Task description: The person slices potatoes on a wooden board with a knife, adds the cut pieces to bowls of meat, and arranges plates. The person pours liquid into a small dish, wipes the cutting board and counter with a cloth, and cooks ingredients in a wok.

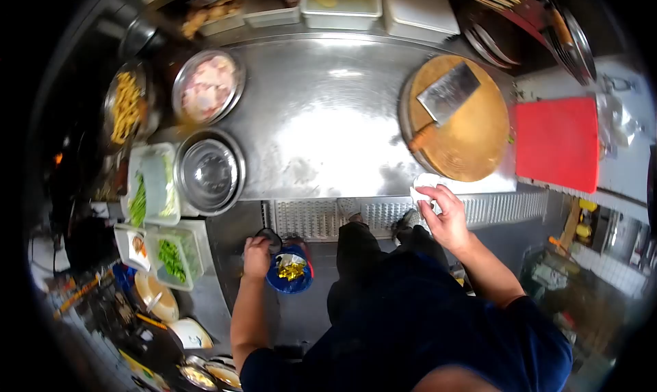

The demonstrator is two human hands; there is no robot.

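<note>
My right hand [446, 217] is closed in a pinch on a crumpled white cloth or paper [426, 183], just in front of the counter's near edge and below the round wooden chopping board [472, 142]. A cleaver [449, 93] with a wooden handle lies flat on that board. My left hand [256, 256] is low on the left, its fingers curled at a dark rounded item [272, 241] that I cannot make out. Beside that hand is a blue bin [289, 287] with yellow, shiny wrappers inside.
A steel counter [274, 111] spans the middle. On its left are a bowl of raw meat [208, 87], an empty metal bowl [211, 174] and plastic tubs of greens [174, 255]. A red cutting board [556, 144] lies at right. Lidded containers [419, 12] line the back.
</note>
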